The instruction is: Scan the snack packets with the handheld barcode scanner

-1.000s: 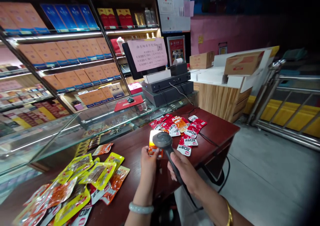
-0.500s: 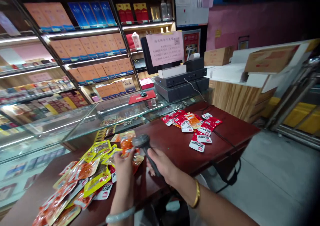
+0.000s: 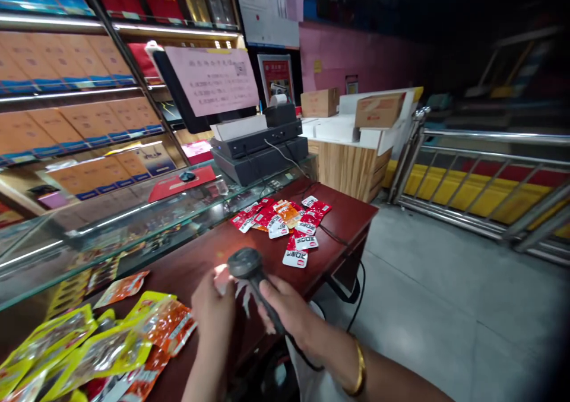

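1. The right hand (image 3: 285, 304) is bare; around the right forearm (image 3: 327, 342), behind this hand, is a shiny golden bangle (image 3: 361, 366).
2. The left hand (image 3: 212, 307) is bare also, and behind it the left forearm (image 3: 202, 369).

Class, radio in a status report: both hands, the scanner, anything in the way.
Right hand gripping scanner. Left hand close by scanner's head, hold unclear. Mixed packet pile left, red-and-white packets beyond, both apart from scanner.
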The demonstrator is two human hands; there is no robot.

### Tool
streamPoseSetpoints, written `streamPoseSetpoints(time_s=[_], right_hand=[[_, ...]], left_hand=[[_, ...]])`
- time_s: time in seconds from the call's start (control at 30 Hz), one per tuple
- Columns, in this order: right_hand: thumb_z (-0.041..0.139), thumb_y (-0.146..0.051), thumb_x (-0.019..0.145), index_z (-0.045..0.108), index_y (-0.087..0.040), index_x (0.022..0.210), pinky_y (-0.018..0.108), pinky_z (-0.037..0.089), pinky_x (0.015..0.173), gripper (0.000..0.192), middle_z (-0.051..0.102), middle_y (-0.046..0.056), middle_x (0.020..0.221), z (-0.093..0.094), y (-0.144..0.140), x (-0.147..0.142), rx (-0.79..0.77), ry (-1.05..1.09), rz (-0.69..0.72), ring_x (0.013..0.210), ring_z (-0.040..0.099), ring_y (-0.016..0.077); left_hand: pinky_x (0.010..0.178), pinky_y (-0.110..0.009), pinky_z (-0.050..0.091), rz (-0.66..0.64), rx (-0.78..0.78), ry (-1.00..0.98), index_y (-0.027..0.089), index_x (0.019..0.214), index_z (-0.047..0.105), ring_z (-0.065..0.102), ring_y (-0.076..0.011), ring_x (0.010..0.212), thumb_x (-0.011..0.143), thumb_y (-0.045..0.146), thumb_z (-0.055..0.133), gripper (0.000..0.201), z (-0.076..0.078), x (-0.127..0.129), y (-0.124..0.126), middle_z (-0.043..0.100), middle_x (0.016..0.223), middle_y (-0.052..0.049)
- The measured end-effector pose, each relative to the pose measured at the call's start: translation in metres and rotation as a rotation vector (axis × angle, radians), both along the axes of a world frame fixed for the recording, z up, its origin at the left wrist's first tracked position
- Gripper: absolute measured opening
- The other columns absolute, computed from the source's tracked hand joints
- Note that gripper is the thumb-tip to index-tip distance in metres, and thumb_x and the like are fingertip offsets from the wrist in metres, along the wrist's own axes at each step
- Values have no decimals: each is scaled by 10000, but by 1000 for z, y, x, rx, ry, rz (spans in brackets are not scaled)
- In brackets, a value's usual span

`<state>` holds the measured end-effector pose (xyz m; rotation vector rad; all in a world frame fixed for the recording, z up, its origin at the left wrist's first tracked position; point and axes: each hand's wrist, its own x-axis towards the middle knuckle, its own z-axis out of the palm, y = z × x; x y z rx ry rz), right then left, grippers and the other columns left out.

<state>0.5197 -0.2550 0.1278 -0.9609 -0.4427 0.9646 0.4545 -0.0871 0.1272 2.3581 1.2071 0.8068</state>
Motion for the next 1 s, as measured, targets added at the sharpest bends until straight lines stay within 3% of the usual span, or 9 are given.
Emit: streamPoseSetpoints(time_s=[0.17, 0.3, 0.4, 0.57, 0.77, 0.87, 1.0], right_hand=[[669, -748, 804, 555, -205, 1016, 201, 299, 437, 594, 475, -104, 545, -14, -63, 36, -44, 58, -249, 413, 352, 63], [673, -746, 800, 559, -203, 998, 197, 294, 427, 589, 482, -95, 546, -16, -91, 51, -67, 59, -353, 419, 365, 68], [668, -757, 794, 558, -199, 978, 195, 290, 421, 597, 483, -93, 542, -17, -97, 56, -88, 62, -377, 412, 369, 66], [662, -744, 811, 553, -202, 1004, 192, 298, 431, 585, 493, -90, 546, -21, -94, 58, -91, 62, -375, 416, 387, 69], [660, -728, 825, 518, -217, 916, 193, 283, 432, 538, 462, -97, 545, -22, -86, 53, -61, 66, -330, 414, 350, 62], [648, -721, 842, 504, -217, 891, 198, 290, 440, 527, 466, -92, 551, -19, -82, 46, -60, 42, -296, 425, 359, 62], [663, -737, 820, 508, -214, 908, 201, 289, 441, 553, 469, -94, 555, -14, -73, 34, -49, 40, -222, 422, 362, 58]], left_hand=[[908, -445, 451, -248, 110, 381, 140, 1138, 667, 598, -365, 1141, 904, 470, 528, 427, 4, 69, -72, 683, 1184, -196], [988, -457, 398, -426, 250, 424, 106, 1166, 676, 541, -358, 1215, 894, 477, 565, 473, 1, 101, -112, 657, 1251, -203], [981, -464, 388, -455, 310, 439, 91, 1194, 683, 543, -357, 1193, 891, 469, 586, 494, -2, 110, -124, 674, 1188, -201], [953, -450, 410, -366, 295, 465, 82, 1412, 545, 548, -358, 1189, 883, 537, 608, 700, 2, 104, -111, 634, 1290, -209], [961, -459, 430, -215, 65, 560, 172, 1254, 604, 551, -381, 1228, 771, 576, 703, 638, 13, 82, -79, 615, 1313, -185], [945, -450, 446, -129, 27, 493, 143, 1249, 533, 576, -386, 1226, 772, 525, 713, 637, 12, 65, -65, 630, 1290, -217], [803, -378, 479, -143, -188, 263, 153, 1248, 449, 694, -336, 1020, 845, 426, 646, 525, 5, 44, -50, 717, 1108, -187]])
